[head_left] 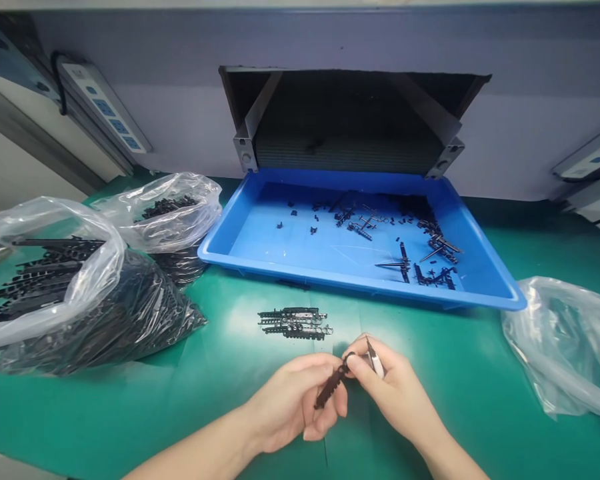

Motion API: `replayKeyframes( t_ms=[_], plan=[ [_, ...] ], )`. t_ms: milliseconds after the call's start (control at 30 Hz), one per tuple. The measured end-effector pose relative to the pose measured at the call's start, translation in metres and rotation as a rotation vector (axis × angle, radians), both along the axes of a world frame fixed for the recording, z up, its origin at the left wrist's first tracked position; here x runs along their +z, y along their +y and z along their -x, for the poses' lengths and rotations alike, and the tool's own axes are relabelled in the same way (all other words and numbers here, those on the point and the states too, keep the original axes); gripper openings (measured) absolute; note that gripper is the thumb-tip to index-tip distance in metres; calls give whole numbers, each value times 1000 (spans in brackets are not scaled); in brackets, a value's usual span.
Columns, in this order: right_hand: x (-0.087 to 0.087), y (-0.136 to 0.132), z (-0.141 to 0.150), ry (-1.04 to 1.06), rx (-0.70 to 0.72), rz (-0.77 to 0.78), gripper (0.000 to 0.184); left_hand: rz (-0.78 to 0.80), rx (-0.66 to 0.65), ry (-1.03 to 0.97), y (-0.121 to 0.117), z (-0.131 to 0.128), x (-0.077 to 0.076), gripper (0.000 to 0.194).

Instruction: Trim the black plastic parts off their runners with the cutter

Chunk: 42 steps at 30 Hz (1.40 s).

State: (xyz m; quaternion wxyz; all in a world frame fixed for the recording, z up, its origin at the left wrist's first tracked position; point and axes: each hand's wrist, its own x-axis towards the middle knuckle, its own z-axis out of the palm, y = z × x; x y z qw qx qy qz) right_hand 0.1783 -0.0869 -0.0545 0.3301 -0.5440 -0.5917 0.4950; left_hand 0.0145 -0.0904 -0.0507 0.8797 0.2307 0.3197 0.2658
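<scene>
My left hand [290, 403] is closed around a narrow black plastic strip [331, 387], held just above the green table [130, 413]. My right hand [395, 390] pinches the strip's upper end, and a small silver-tipped tool [374, 357] sticks up from between its fingers. A short pile of similar black strips [294, 323] lies on the table just beyond my hands.
A blue tray [230, 243] with scattered black plastic bits stands behind the pile, under a dark chute opening [350, 120]. Two clear bags of black strips [70, 293] [173, 213] sit at the left. Another clear bag [565, 340] lies at the right.
</scene>
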Motion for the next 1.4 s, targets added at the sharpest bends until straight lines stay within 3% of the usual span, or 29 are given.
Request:
replayKeyframes(
  t_ms=[167,300,567,1000,1400],
  plan=[
    [0,-2,-2,-141,9,-99,24,-243,1,279,-2,-1,0,25],
    [4,-5,-3,-211,90,-204,34,-280,95,366,1,2,2,23],
    [0,-10,-1,-363,294,-368,33,-306,108,337,0,4,-4,22],
    [0,-15,1,-443,264,-501,33,-316,69,390,0,2,-1,22],
    [-3,-18,7,-414,234,-476,34,-334,102,396,-2,-2,3,27]
  ],
)
